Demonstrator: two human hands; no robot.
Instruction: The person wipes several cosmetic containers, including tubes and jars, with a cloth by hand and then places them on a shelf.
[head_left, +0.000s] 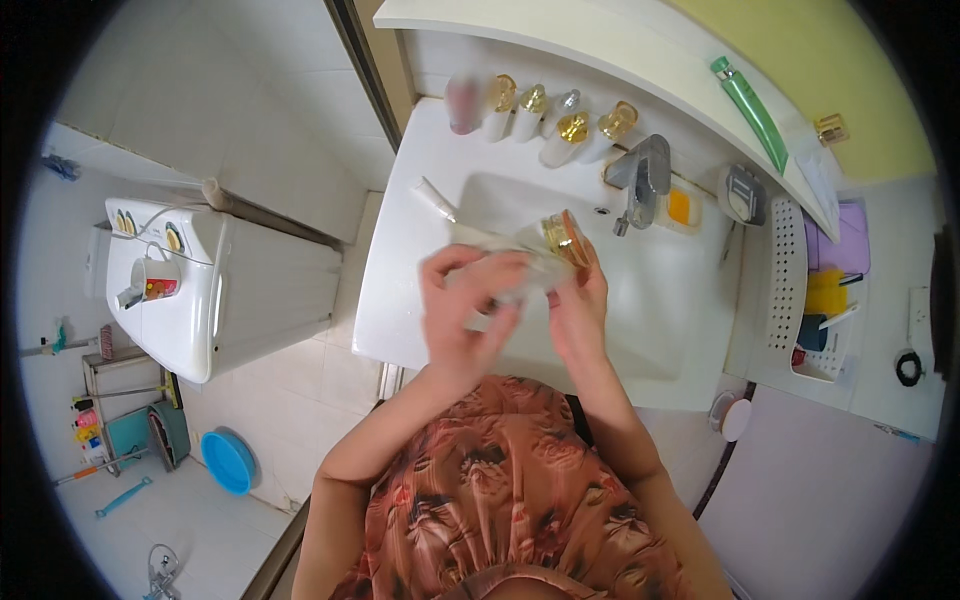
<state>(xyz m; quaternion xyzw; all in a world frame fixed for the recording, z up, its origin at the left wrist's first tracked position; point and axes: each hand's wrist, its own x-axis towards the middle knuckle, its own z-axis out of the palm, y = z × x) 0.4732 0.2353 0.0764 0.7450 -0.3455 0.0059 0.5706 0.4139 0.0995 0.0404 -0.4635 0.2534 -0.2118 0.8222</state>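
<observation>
Over the white washbasin (660, 322), my right hand (581, 307) grips a small bottle with a gold cap (562, 236), its cap end tilted up and away from me. My left hand (472, 300) is beside it, blurred by motion, its fingers bent around a pale, cloth-like piece (491, 238) that reaches the bottle. The hands and this piece partly hide the bottle's body. A slim white tube (433, 198) lies on the basin's left rim. Several bottles with gold or silver caps (573, 129) stand along the back rim, next to a pinkish bottle (463, 109).
A grey faucet (637, 176) rises behind the bowl, with an orange soap bar (679, 206) to its right. Above hangs a white shelf (600, 52) bearing a green tube (754, 112). Right stands a perforated white basket (784, 277); left, a washing machine (277, 292) and blue basin (228, 463).
</observation>
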